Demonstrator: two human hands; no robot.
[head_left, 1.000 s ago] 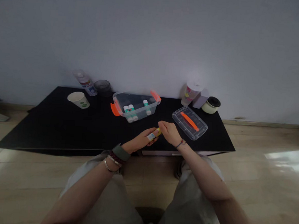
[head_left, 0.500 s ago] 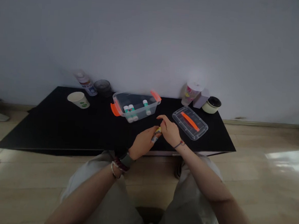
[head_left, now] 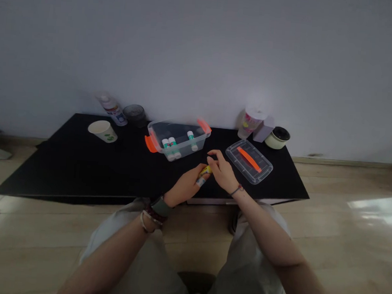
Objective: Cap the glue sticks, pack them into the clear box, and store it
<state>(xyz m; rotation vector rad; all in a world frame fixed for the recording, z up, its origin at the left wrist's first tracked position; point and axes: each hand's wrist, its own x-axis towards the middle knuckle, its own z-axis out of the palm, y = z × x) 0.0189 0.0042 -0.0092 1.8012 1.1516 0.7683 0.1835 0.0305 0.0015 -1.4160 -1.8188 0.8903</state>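
Just a plastic glue stick (head_left: 204, 174)

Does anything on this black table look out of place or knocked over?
The paper cup lies on its side on the black table, open end toward the left, so it looks tipped over. No spill shows around it.

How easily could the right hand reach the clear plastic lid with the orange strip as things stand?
Quite easily, it seems. The right hand sits just beside the clear plastic lid, with nothing between them on the black table. The glue stick is in the left hand, not in the way.
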